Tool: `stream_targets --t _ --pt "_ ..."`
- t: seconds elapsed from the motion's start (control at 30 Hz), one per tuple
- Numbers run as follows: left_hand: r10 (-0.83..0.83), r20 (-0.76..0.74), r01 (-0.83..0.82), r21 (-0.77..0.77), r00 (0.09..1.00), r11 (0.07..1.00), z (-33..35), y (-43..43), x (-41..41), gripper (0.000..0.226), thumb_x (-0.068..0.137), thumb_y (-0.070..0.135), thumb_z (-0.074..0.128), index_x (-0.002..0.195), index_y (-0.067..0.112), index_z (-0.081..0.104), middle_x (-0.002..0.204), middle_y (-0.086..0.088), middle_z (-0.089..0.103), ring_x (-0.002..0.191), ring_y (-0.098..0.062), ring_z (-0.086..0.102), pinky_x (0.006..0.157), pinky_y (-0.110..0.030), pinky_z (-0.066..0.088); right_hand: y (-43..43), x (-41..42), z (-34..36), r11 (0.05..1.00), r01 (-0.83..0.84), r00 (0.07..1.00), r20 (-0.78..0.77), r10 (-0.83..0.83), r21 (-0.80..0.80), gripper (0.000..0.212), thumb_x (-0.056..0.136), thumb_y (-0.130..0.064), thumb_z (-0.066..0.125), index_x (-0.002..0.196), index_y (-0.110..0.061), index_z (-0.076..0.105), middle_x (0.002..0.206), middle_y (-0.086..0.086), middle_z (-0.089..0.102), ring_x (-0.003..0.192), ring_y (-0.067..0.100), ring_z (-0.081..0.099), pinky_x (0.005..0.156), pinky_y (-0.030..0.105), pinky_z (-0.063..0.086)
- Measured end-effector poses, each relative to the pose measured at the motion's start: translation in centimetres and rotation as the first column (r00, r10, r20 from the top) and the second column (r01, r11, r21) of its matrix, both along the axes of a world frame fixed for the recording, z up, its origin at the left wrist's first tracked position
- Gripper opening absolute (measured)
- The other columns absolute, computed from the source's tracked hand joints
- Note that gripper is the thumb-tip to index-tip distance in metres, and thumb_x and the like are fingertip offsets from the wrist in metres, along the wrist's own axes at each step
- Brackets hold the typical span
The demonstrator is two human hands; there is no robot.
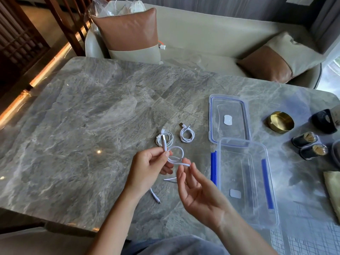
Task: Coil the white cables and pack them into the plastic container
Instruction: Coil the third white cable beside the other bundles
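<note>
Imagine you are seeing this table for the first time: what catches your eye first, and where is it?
First, the two hands low in the middle: the left hand pinches a white cable and the right hand guides its loop. Just beyond lie two coiled cables on the grey marble table. To the right stand the empty plastic container and, behind it, its lid.

— What sits on the worktop (92,116)?
— Two coiled cables (164,138) side by side near the middle. Right of them lies the lid (229,118), and the open container (246,183) sits just in front of it, overlapping its near edge.
— And nearer the viewer?
— Both hands, left hand (149,168) and right hand (196,192), raised before the coils, a third cable (176,157) looped between them.
</note>
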State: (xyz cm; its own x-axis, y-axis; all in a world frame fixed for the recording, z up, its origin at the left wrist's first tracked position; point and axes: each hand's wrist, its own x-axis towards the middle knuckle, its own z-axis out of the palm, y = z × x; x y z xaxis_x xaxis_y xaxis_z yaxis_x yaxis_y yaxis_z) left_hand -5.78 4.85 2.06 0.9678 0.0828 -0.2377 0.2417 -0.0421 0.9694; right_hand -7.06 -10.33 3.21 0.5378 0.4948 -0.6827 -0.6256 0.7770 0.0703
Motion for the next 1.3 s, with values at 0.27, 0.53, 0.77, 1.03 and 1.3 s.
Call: stream_targets --t 0.27,0.53,0.77,1.03,1.3 --pt "-0.25 -0.051 0.255 0.234 0.967 0.938 -0.4 1.3 -0.5 0.017 0.091 0.011 0.056 0.081 0.006 0.069 0.062 -0.003 0.068 0.059 -0.016 0.068 0.062 -0.027 0.057 -1.7 1.4 -2.1 0.555 -0.032 0.642 0.408 0.649 -0.831 0.022 0.09 -0.011 0.058 0.106 -0.017 0.071 0.069 -0.005 0.065 0.065 0.004 0.06 0.06 0.019 0.053" --pt "-0.488 -0.054 0.403 0.646 0.871 0.648 0.5 1.9 0.1 0.023 0.09 0.029 0.053 0.075 0.015 0.063 0.057 -0.004 0.062 0.054 -0.011 0.056 0.058 -0.033 0.046 -2.7 2.4 -1.6 0.322 0.044 0.227 0.323 0.919 -0.946 0.022 0.087 -0.026 0.062 0.08 -0.007 0.072 0.058 -0.007 0.062 0.055 0.01 0.059 0.059 0.029 0.055" --pt "-0.383 0.05 0.304 0.519 0.922 0.799 0.9 1.6 -0.1 0.015 0.084 0.031 0.065 0.096 0.026 0.072 0.066 0.004 0.069 0.062 -0.003 0.058 0.069 -0.027 0.05 -3.2 3.4 -0.1 0.344 -0.174 0.124 0.325 0.937 -0.923 0.022 0.092 -0.01 0.056 0.074 -0.02 0.066 0.062 -0.008 0.063 0.055 0.007 0.062 0.055 0.019 0.051" --pt "-0.435 0.064 0.4 0.29 0.898 0.869 2.2 1.0 -0.1 0.051 0.08 0.025 0.071 0.121 0.042 0.046 0.062 0.007 0.065 0.062 -0.018 0.057 0.071 -0.031 0.047 -4.4 4.7 2.4 0.276 -0.22 -0.105 0.304 0.947 -0.936 0.022 0.095 -0.008 0.051 0.08 -0.019 0.062 0.071 0.003 0.056 0.058 0.01 0.058 0.059 0.02 0.05" --pt "-0.423 0.025 0.36 0.48 0.906 0.8 2.6 0.8 -0.2 0.027 0.077 0.034 0.072 0.101 0.04 0.064 0.063 0.017 0.067 0.06 0.003 0.058 0.068 -0.019 0.045 -4.8 5.0 2.5 0.177 0.035 -0.232 0.164 0.959 -0.984 0.017 0.093 -0.015 0.053 0.082 -0.022 0.064 0.069 -0.006 0.059 0.06 0.008 0.06 0.063 0.019 0.048"
